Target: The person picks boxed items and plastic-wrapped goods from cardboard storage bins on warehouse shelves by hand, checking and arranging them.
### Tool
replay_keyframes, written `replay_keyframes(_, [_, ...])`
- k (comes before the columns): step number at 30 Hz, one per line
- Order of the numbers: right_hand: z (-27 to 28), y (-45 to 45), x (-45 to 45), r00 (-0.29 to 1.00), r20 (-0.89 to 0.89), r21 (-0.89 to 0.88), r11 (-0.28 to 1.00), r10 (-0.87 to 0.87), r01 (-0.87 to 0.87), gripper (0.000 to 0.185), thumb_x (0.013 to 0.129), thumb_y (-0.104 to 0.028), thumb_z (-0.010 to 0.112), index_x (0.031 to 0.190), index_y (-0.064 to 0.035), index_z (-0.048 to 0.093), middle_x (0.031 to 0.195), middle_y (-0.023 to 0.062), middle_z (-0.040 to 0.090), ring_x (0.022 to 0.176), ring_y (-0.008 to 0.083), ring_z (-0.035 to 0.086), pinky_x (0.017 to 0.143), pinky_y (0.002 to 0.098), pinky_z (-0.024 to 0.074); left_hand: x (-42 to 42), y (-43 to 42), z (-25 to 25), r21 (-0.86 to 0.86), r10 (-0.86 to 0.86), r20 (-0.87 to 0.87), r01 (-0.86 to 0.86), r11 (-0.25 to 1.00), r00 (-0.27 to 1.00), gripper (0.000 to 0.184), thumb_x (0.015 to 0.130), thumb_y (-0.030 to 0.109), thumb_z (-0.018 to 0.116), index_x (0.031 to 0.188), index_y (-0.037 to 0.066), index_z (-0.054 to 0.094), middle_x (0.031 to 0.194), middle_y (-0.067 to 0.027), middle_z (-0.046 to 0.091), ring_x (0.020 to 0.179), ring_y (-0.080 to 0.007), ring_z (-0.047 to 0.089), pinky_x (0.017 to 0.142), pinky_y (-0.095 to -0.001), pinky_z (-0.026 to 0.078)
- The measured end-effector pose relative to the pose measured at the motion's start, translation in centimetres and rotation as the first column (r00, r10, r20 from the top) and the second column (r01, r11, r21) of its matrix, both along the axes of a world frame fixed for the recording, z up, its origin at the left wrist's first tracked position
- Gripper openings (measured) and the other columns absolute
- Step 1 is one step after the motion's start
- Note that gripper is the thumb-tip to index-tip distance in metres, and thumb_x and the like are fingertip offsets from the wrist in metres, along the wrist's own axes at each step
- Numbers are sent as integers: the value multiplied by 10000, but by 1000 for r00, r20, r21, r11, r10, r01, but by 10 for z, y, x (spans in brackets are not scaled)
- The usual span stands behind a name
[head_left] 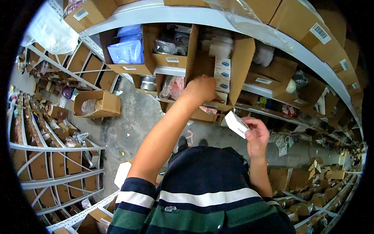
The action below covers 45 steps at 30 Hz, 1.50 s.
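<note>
White box (236,124) is outside the open carton (242,68), on our side of it, near its right front corner. Our right grip (257,137) pinches one end of it, thumb against fingers, with the box tilted. Our left grip (200,89) is inside the open carton, just beside a row of small white boxes (223,73) with blue marks; its fingertips are partly hidden, so we cannot tell whether it holds anything. The open carton's low front lip (224,107) lies across our side of that row, and its tall right wall bars the row from the bins beyond. Deeper in the open carton we see clear-wrapped packs (221,46). To its left are bagged pink things (172,86), a carton of dark packs (156,59) and, farther along, a carton of blue packs (142,69). Above the open carton runs a white shelf beam (156,19), with clear plastic (265,32) draped over it and large cartons (298,21) on top. Well left of the open carton, a floor carton (111,103) stands near shelving racks (62,181).
</note>
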State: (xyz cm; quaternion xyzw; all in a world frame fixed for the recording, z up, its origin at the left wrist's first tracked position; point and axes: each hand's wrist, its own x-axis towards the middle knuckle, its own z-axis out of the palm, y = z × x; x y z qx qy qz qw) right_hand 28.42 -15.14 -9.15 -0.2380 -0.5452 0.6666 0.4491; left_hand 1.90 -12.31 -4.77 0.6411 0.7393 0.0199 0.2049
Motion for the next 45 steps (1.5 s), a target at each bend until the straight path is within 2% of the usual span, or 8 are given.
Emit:
replay_keyframes(10, [9,18,9,995,74,66,996,-63,58,355,798,-62,755,1111,37,618,1200,168,620,1090,230,614,958,355,487,1,0,-1,-13,29,43,-29,1000,999,506,834,433,703,1072,-11,663,1089,-244,671,1043,-396,643,908,-469,521])
replay_keyframes(13, [30,26,-2,980,163,298,953,-114,62,384,765,-49,770,1117,10,626,1212,166,621,1078,244,630,935,357,498,14,-35,29,269,136,52,-145,952,989,305,898,268,632,1040,1,669,1016,-228,685,925,-407,664,803,-467,543])
replay_keyframes(16, [71,33,-22,894,359,762,637,-269,-114,389,736,-67,781,1093,-11,633,1226,166,605,1037,301,657,881,374,536,25,-95,60,494,57,309,-211,843,949,191,884,153,653,1012,12,670,964,-191,697,879,-388,673,768,-439,546])
replay_keyframes(23, [92,23,-84,722,436,900,256,-538,-353,405,744,-133,791,1091,-6,625,1205,166,601,1032,341,647,863,404,543,-11,-163,29,503,-179,400,-53,862,899,226,848,146,709,1042,34,679,995,-144,702,906,-337,684,802,-402,549])
replay_keyframes(31, [96,39,-133,189,794,507,456,-578,-731,329,767,2,621,1091,11,569,1039,191,624,1017,377,604,845,453,539,-82,-184,16,592,-360,398,64,804,844,234,854,192,703,1036,50,661,1005,-146,678,911,-343,660,797,-415,534])
replay_keyframes(37, [90,57,-159,-169,894,183,681,-415,-709,198,788,-43,641,978,6,613,973,241,647,964,423,622,833,489,504,-140,-180,2,567,-394,437,93,818,809,230,859,175,696,1047,46,663,1032,-153,676,953,-354,653,835,-418,531])
replay_keyframes(43, [98,39,-160,-180,927,174,804,-328,-568,180,827,-89,632,972,14,657,1023,229,663,1012,402,610,862,473,498,-165,-109,-2,740,-334,214,71,669,918,313,839,107,675,1136,20,623,1194,-183,608,1115,-384,562,942,-436,483])
replay_keyframes(45, [98,15,-152,232,847,524,677,-479,-517,236,852,-140,615,1037,3,651,1127,219,652,1083,389,601,944,463,486,-166,-77,-6,774,-305,172,63,630,937,345,836,102,671,1165,20,608,1208,-184,594,1124,-385,551,938,-439,484])
